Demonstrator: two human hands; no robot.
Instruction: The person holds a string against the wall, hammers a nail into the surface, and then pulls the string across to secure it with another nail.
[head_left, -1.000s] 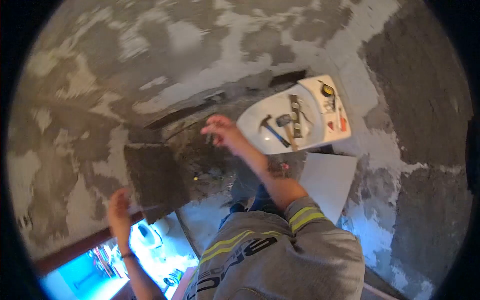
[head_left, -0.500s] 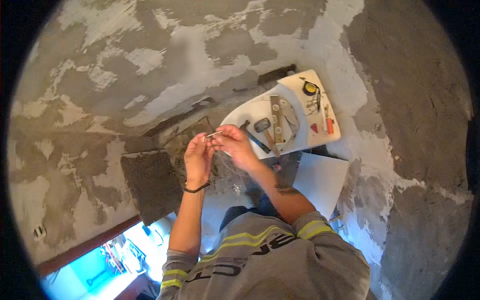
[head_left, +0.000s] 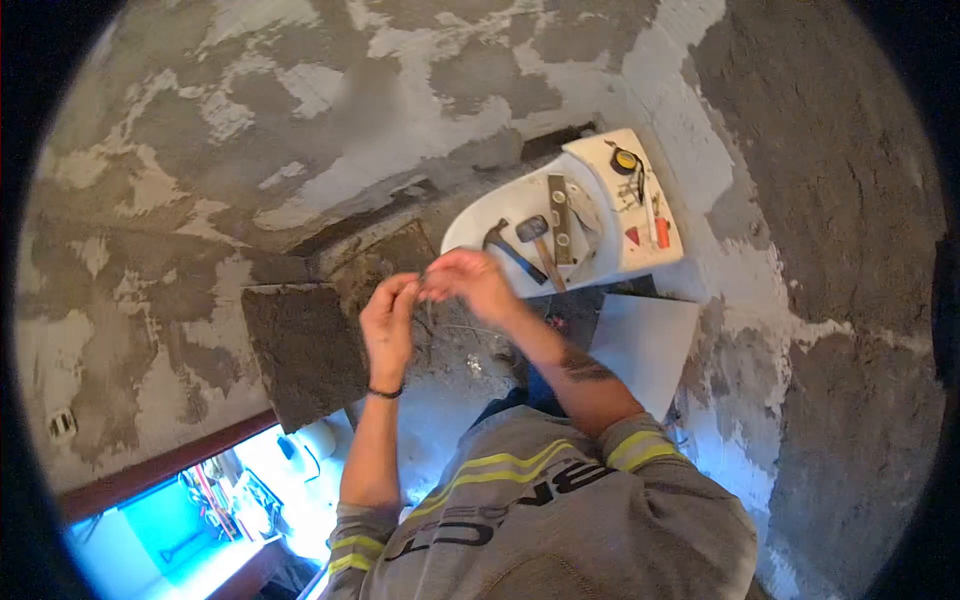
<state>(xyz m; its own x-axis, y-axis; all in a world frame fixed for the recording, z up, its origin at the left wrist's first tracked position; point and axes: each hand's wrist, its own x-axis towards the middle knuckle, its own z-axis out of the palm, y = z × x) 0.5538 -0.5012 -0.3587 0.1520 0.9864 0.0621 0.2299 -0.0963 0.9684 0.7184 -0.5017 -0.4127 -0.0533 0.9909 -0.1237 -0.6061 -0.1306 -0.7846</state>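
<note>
My left hand (head_left: 389, 315) is raised with fingertips pinched, a dark band round its wrist. My right hand (head_left: 468, 283) meets it from the right, its fingers closed too and slightly blurred. Something small and thin is between the two hands, too unclear to name. Just beyond them, a white basin (head_left: 476, 222) holds a claw hammer (head_left: 515, 252), a mallet (head_left: 535, 230) and a spirit level (head_left: 560, 220). On the basin's flat edge lie a yellow and black tape measure (head_left: 625, 161) and an orange-handled tool (head_left: 662, 232).
Rough, patchy plastered walls (head_left: 400, 110) surround the corner. A dark grey slab (head_left: 302, 350) stands at the left, a white panel (head_left: 645, 345) at the right below the basin. Lower left, a bright opening (head_left: 200, 510) shows tools and other items.
The hands have shifted slightly, and the thin light-coloured item between them shows less clearly. The view has moved a little, so the basin and its tools sit slightly differently in the frame.
</note>
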